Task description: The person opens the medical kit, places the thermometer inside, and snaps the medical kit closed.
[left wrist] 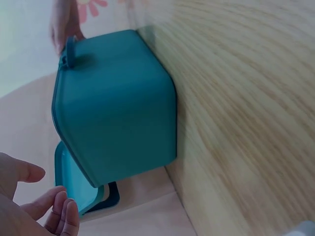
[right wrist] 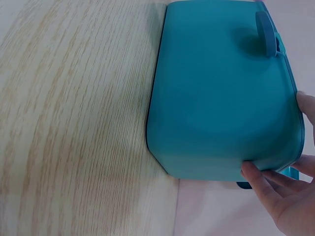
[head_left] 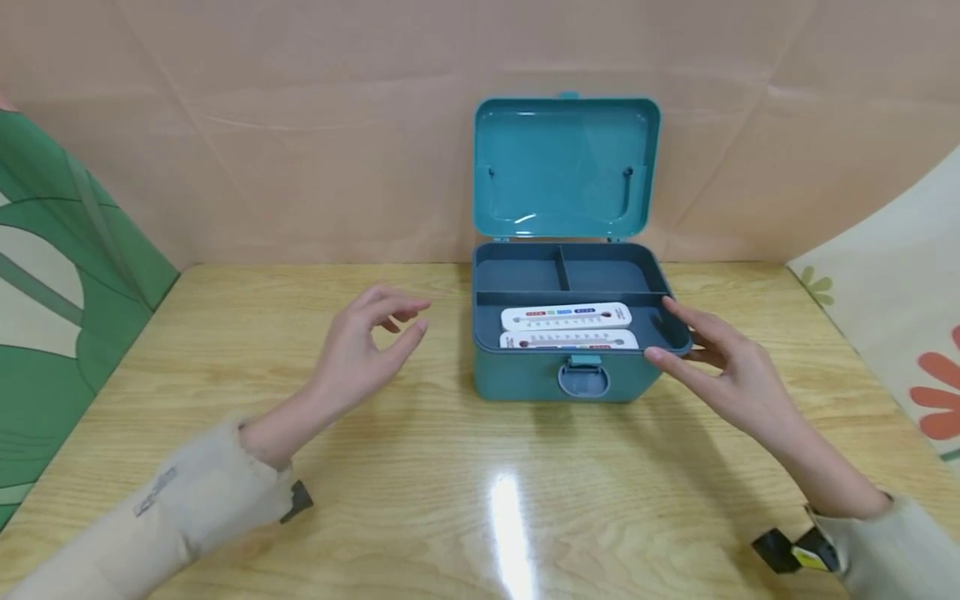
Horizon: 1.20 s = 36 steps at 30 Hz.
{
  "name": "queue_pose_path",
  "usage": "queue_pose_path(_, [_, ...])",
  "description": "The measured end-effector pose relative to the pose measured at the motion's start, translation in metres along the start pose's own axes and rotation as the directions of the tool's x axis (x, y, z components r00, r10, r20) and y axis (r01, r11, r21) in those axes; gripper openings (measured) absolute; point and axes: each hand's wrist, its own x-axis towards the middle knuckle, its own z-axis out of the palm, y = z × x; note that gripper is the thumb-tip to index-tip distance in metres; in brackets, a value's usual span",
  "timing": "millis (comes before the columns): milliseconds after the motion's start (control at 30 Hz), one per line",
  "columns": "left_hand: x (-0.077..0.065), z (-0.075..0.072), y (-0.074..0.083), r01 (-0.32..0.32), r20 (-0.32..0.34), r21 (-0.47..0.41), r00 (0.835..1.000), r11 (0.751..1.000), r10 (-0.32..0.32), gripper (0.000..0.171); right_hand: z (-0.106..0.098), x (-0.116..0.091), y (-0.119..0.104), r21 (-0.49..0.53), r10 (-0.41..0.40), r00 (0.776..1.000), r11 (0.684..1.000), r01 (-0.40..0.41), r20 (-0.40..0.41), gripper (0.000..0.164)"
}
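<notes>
A teal plastic storage box [head_left: 517,379] stands on the table with its lid [head_left: 562,167] raised. Its dark blue divided tray [head_left: 517,271] has one long front compartment and two smaller ones behind. Two white thermometers [head_left: 566,317] lie side by side in the front compartment. My right hand [head_left: 731,375] holds the box's front right corner, thumb at the front rim and fingers along the side wall, as the right wrist view shows. To the left of the box, my left hand [head_left: 367,333] hovers with nothing in it, thumb and fingers apart.
A round latch [head_left: 583,381] hangs down on the box's front. The wood-grain table [head_left: 405,500] meets a pinkish backdrop [head_left: 337,167] behind the box. Patterned cloths stand at both sides, a green one [head_left: 45,333] left and a flowered one [head_left: 900,317] right.
</notes>
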Motion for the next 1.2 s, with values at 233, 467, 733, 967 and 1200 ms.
queue_pose_path(233, [-0.01,-0.006,-0.006,0.021,0.008,0.026,1.0,0.999,-0.022,0.023,0.001,0.0,0.001,-0.001,0.001,1.0,1.0,-0.001,0.0,0.068])
queue_pose_path(467, [-0.021,-0.012,-0.012,0.06,0.007,0.05,0.998,0.997,-0.061,0.023,0.001,0.0,0.0,0.0,-0.007,1.0,1.0,0.007,-0.007,0.067])
queue_pose_path(733, [-0.03,-0.018,-0.018,0.094,-0.02,0.062,0.995,0.994,-0.093,0.023,0.001,0.0,0.0,-0.002,-0.004,1.0,1.0,0.003,-0.005,0.068])
queue_pose_path(967, [-0.036,-0.021,-0.025,0.101,-0.055,0.068,0.994,0.993,-0.097,0.022,0.001,0.0,0.001,-0.003,-0.008,1.0,1.0,0.008,-0.01,0.068])
queue_pose_path(1200, [-0.044,-0.025,-0.032,0.089,-0.08,0.087,0.993,0.992,-0.082,0.022,0.002,0.0,0.001,-0.006,-0.008,1.0,1.0,0.007,-0.013,0.067])
